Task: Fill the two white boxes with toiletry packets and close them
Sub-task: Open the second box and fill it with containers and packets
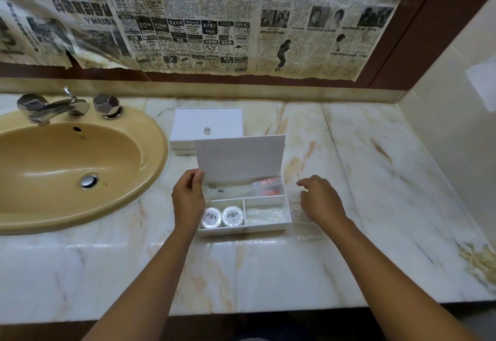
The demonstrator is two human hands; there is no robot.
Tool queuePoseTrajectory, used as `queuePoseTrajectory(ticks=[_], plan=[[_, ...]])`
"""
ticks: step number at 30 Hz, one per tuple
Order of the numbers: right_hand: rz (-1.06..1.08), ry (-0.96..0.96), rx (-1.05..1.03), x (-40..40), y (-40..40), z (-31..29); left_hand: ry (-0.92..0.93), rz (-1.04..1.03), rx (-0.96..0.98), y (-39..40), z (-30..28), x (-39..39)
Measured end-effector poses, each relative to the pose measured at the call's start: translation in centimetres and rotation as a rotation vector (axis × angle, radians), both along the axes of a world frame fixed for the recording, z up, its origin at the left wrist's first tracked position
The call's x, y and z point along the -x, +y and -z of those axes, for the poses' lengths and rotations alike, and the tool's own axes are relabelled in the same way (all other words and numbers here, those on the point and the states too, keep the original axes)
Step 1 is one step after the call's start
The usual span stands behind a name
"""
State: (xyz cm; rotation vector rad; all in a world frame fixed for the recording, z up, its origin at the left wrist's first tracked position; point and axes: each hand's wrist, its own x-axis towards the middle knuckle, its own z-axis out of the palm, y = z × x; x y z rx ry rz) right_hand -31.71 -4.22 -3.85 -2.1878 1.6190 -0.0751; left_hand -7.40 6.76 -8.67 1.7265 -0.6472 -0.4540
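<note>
A white box (287, 211) stands in the middle of the marble counter with its lid (241, 158) raised upright. Two round white soap packets (222, 216) lie in its front left compartment, a clear packet (264, 213) in the front right one, and clear packets with red and blue print (264, 183) in the long back one. My left hand (188, 201) pinches the lid's lower left corner. My right hand (320, 199) hovers just right of the box, fingers apart and holding nothing. A second white box (206, 128) sits behind, closed, with a small round knob on its lid.
A tan sink (67, 168) with a chrome tap (53, 108) fills the counter's left side. Newspaper sheets (214, 18) cover the wall behind. A tiled side wall (456, 125) closes the right. A stained, chipped patch (477, 260) marks the counter's right edge.
</note>
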Motion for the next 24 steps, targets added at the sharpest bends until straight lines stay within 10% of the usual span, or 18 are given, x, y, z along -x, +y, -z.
queuePoseTrajectory(ticks=[8,24], plan=[[-0.056,0.158,-0.031,0.6,0.3,1.7,0.002,-0.004,-0.014,0.0,-0.2,0.1],[0.004,-0.132,0.155,-0.4,0.5,-1.0,-0.004,-0.004,0.003,0.0,-0.3,0.2]])
